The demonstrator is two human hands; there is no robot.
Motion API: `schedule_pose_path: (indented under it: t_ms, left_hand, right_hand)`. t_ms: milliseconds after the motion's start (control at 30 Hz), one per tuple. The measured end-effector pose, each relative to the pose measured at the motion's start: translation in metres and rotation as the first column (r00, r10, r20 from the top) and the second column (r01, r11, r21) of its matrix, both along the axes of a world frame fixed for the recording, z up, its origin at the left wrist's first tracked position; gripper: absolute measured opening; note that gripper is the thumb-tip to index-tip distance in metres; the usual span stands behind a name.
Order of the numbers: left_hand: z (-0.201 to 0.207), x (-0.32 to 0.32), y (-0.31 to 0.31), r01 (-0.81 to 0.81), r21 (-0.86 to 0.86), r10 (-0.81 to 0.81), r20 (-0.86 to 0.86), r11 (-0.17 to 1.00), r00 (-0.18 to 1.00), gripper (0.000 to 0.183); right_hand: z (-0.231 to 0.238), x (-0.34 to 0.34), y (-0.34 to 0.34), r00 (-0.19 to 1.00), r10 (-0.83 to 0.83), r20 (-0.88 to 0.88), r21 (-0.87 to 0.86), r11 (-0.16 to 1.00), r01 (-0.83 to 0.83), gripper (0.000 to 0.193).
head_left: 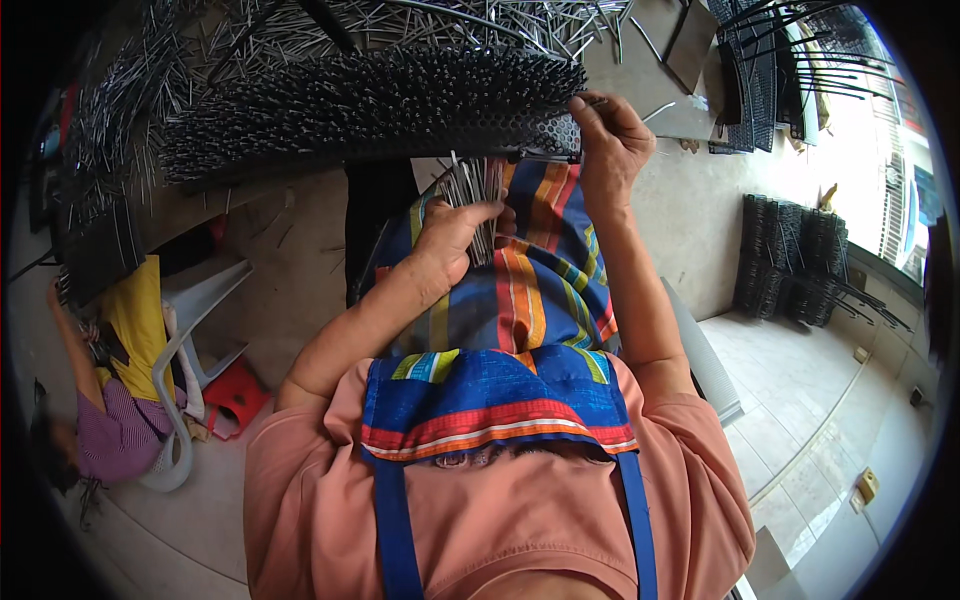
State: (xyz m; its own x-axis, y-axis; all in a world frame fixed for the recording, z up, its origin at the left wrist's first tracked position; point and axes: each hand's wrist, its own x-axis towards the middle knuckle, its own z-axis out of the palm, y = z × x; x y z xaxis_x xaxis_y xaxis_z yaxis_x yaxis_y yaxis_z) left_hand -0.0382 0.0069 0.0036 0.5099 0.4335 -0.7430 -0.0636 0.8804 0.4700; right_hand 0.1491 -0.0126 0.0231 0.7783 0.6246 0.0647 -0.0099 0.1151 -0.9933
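Note:
My left hand (450,235) is wrapped round a bundle of thin grey rods (468,190), held upright over my lap. Just beyond it lies a long perforated plate (560,132), its holes showing at the right end. Many dark thin rods (380,100) stand packed across the rest of the plate. At the plate's right end, my right hand (612,140) has thumb and forefinger pinched together. What is between those fingertips, if anything, is too small to make out. A striped apron (535,290) covers my lap below the bundle.
Loose rods (440,20) lie heaped behind the plate and at the far left. Dark mesh racks (750,80) stand at the far right, with stacked black racks (790,255) on the floor below. At left, another person (120,430) sits by a white chair (180,400).

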Motion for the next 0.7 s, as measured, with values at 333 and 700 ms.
schedule_pose_path:
  t_ms: [333,700]
  left_hand:
    - [-0.004,-0.018,-0.015,0.177,0.105,-0.185,0.073,0.978,0.98,0.018]
    - [-0.004,-0.006,-0.005,0.035,0.098,-0.039,0.044,0.995,0.998,0.022]
  right_hand:
    - [-0.005,0.007,0.003,0.904,0.072,0.421,-0.124,0.992,-0.021,0.011]
    - [-0.008,-0.001,0.007,0.808,0.141,0.572,-0.234,0.972,-0.003,0.009]
